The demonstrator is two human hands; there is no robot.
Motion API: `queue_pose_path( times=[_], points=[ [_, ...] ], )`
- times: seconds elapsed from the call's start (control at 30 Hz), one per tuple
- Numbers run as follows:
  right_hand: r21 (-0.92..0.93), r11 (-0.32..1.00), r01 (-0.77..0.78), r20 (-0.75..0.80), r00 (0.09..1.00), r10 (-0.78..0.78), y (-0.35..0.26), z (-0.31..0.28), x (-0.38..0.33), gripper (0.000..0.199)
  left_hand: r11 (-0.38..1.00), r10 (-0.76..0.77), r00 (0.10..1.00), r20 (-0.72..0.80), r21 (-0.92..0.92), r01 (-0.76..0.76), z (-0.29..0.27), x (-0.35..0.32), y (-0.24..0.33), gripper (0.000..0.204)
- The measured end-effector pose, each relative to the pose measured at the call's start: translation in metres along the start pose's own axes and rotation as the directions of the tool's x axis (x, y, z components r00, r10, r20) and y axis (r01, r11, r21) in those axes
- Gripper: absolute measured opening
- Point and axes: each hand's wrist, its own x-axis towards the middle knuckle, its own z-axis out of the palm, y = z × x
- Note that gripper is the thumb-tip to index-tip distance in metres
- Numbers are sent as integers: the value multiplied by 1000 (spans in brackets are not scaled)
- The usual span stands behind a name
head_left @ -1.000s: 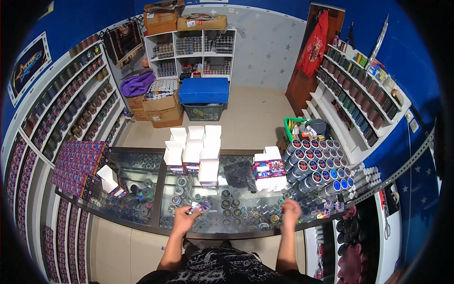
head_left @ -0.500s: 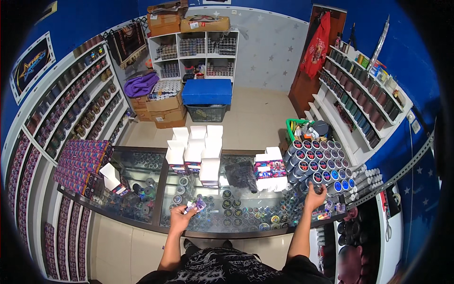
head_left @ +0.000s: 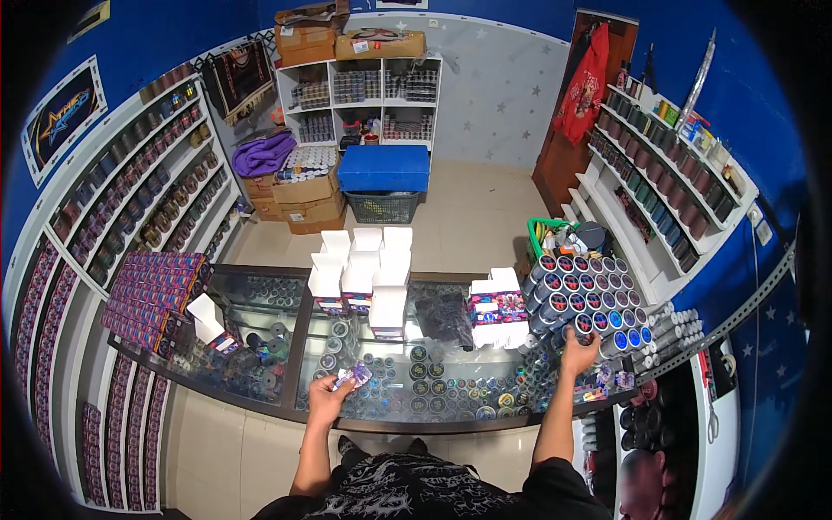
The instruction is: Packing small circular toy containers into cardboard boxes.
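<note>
Over the front of the glass-topped counter (head_left: pixel 403 416), my left hand (head_left: pixel 326 402) pinches a small purple-and-white printed card (head_left: pixel 354 377). Whether it is a single card or a few, I cannot tell. On the right, my right hand (head_left: pixel 579 354) has its fingers bent round the near end of a dark spool (head_left: pixel 583 324) with a red-and-blue round label. That spool sits at the front of a stack of spools (head_left: pixel 576 283) lying with their round ends toward me. Others in the stack carry bright blue labels (head_left: pixel 617 340). My fingertips are partly hidden against the spools.
Open white-flapped boxes (head_left: pixel 386 303) stand mid-counter, beside a black plastic bag (head_left: pixel 442 317) and more printed boxes (head_left: pixel 497 305). Purple patterned boxes (head_left: pixel 152 295) are stacked at left near one open box (head_left: pixel 208 322). A green basket (head_left: pixel 535 232) sits behind the spools; white spools (head_left: pixel 674 329) lie rightmost.
My right hand has moved in against the front spool, its fingers now closer round it. My left hand still holds the card, which has tilted a little. The whole view has shifted slightly.
</note>
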Motion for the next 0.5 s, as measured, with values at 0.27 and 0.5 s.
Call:
queue_pose_path(
  times=[0.27,0.5],
  points=[
    [117,989,88,128,986,-103,-13,-14,-62,54,1000,-18,1000,-17,-20,18,5,-7,11,11],
    [108,990,95,317,940,-124,1,-18,-146,55,1000,-14,1000,-20,-20,14,7,1,5,14]
  ],
)
